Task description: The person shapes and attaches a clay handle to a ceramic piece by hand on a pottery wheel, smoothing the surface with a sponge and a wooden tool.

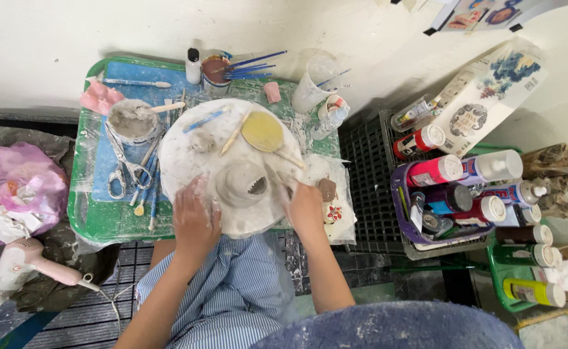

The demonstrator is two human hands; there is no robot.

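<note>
A large green tray (96, 220) takes most of the left and middle of the scene, with a blue mat on it. On the tray lies a round white board (187, 155), covered with clay dust. To the right, a purple basket (405, 223) holds many paint bottles (436, 170) lying on their side, and it rests on a black crate (368, 187). At the far edge of the tray stand a cup of blue brushes (216, 71) and a clear plastic cup (313, 84). On the left part of the tray there is a grey clay bowl (132, 121), and scissors (122, 174) lie near it. A pink hair dryer (22, 262) lies on the floor at the near left, beside a pink plastic bag (22, 178). A yellow round disc (262, 131) lies on the far right part of the board.

The small grey clay piece (244, 183), with a toothed edge, stands on the near middle of the board, between the two hands. The left hand (195, 220) rests flat on the board's near-left rim, fingers loosely together. The right hand (304, 210) is at the near-right rim, its fingers pinching a thin tool (282, 181) that points to the clay piece.
</note>
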